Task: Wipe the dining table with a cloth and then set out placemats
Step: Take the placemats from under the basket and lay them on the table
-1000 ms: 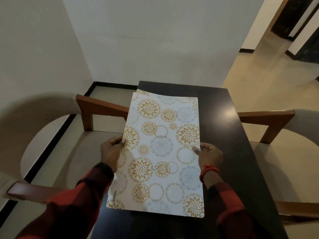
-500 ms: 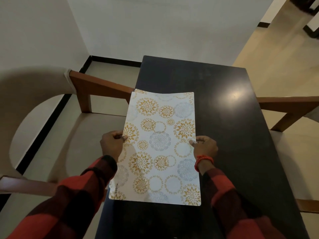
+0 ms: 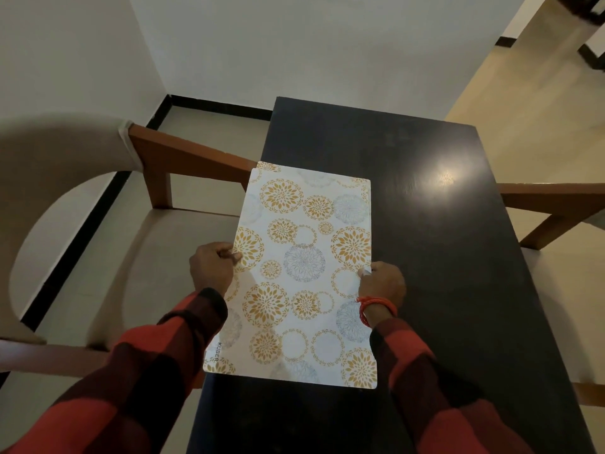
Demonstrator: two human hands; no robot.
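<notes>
Chair [image 3: 98, 263] stands left of the table [image 3: 442, 257]. Left hand [image 3: 211, 268] pinches the mats' [image 3: 304, 276] left edge, fingers closed on it; right hand [image 3: 383, 285] grips the right edge. The stack sits at the table's near left, overhanging slightly. Wiping looks done; next, peel off one mat and place it.

Dim, warm indoor light overall. We note one soft glare spot on the dark table [image 3: 409, 224] near its far right corner, likely from an overhead source out of frame. The placemats [image 3: 304, 273] read as the brightest surface, their pattern sharp at centre. Soft shadows fall on the chair [image 3: 98, 257] off the table's left edge. Wide-angle bending curves walls and chair at the edges; sleeves [image 3: 137, 371] near the bottom corners look slightly blurred.
</notes>
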